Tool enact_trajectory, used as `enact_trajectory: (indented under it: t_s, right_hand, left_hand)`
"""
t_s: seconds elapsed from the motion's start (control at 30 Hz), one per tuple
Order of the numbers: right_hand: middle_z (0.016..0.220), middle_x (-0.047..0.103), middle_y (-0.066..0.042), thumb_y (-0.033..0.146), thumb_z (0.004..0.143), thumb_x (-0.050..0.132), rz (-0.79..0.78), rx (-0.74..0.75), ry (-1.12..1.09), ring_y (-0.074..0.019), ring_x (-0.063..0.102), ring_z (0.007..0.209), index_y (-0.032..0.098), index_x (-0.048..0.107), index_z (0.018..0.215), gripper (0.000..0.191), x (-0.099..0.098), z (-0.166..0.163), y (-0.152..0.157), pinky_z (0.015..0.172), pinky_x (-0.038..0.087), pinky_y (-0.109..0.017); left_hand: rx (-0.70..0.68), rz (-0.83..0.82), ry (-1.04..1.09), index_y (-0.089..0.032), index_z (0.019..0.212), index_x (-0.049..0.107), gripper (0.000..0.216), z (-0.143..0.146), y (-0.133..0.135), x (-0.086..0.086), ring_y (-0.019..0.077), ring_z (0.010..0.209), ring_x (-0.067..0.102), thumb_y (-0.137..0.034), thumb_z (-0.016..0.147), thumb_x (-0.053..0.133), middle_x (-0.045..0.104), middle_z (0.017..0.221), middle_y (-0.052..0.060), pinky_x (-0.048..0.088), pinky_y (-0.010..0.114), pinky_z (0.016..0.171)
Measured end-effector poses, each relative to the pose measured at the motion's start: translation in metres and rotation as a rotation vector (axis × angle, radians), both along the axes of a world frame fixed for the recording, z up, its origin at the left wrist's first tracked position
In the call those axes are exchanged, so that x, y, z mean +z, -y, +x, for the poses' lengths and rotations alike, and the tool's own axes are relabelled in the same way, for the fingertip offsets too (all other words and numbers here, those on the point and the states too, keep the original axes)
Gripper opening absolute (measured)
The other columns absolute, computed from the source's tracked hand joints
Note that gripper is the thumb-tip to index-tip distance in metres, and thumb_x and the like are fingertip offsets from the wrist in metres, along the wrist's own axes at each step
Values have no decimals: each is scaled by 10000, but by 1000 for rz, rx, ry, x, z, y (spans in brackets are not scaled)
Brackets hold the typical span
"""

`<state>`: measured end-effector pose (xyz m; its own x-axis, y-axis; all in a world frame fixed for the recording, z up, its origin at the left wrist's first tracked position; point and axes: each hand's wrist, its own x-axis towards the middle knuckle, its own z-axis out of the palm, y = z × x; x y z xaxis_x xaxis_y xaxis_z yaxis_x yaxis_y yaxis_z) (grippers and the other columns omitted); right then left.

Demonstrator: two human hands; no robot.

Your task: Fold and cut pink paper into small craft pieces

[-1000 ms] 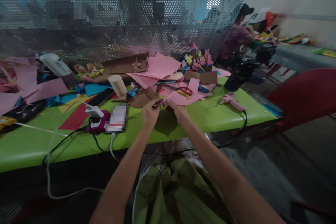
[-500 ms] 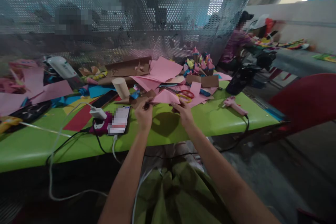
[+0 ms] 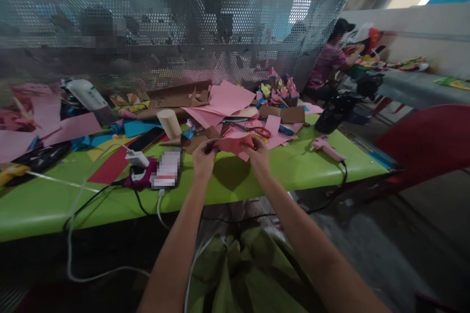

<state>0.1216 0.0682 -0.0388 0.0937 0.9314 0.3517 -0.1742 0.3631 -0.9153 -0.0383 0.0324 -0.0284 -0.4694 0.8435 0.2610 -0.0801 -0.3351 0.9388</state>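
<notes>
My left hand (image 3: 203,156) pinches the left end of a pink sheet of paper (image 3: 233,145), and my right hand (image 3: 258,155) pinches its right end. Held just above the green table (image 3: 301,166), the paper looks bent, with its near face in shadow and a corner hanging down by my right fingers. Behind it lie scissors with red handles (image 3: 261,132), partly covered by the paper and scraps. A larger pile of pink paper (image 3: 231,100) rests farther back beside brown cardboard (image 3: 178,93).
Left of my hands are a phone (image 3: 167,168) on a cable, a purple power socket (image 3: 141,176) and a beige cylinder (image 3: 169,123). A pink glue gun (image 3: 326,148) lies to the right. A perforated metal panel (image 3: 235,29) stands behind. Another person (image 3: 326,61) sits at the far right.
The pink paper has turned from a flatter, pointed shape to a bent one showing its shaded side. Both hands have shifted slightly and still grip it. The other person's arm has risen.
</notes>
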Motion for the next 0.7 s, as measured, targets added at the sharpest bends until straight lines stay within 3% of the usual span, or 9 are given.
enact_trajectory:
  t_s: [0.07, 0.17, 0.4, 0.5, 0.7]
  right_hand:
    - [833, 658, -23, 309, 668, 630, -23, 25, -31, -195, 575, 795, 201, 669, 845, 211, -2, 1, -1, 736, 459, -319]
    - [774, 658, -11, 261, 657, 585, -56, 30, -28, -177, 563, 712, 197, 679, 775, 164, -3, 3, -2, 668, 453, -297]
    - [944, 722, -44, 215, 657, 649, 109, 37, 27, -220, 636, 874, 219, 717, 905, 258, 7, 4, 7, 784, 496, -339]
    - [869, 722, -40, 226, 685, 637, 87, 25, 70, -211, 633, 789, 215, 715, 854, 186, 11, 3, 12, 706, 489, -322]
    - [766, 700, -9, 226, 664, 605, 4, 21, -33, -173, 591, 690, 205, 693, 791, 156, 11, -1, 13, 619, 450, -275]
  left_hand:
    - [4, 5, -53, -171, 859, 757, 248, -1, 0, -1, 145, 729, 671, -173, 623, 680, 747, 805, 29, 554, 278, 740]
    - [56, 1, -122, -176, 885, 762, 278, -4, 2, -2, 144, 753, 673, -130, 645, 632, 749, 829, 28, 544, 262, 751]
    - [90, 7, -281, -196, 902, 764, 300, -5, 8, 2, 126, 682, 630, -103, 696, 568, 718, 796, 20, 517, 229, 649]
    - [81, 6, -267, -208, 950, 758, 344, -4, 11, 4, 117, 641, 605, -102, 714, 532, 715, 843, 21, 517, 230, 611]
    - [170, 63, -298, -207, 903, 756, 306, -3, 9, 5, 170, 850, 668, -99, 716, 539, 740, 940, 38, 546, 264, 732]
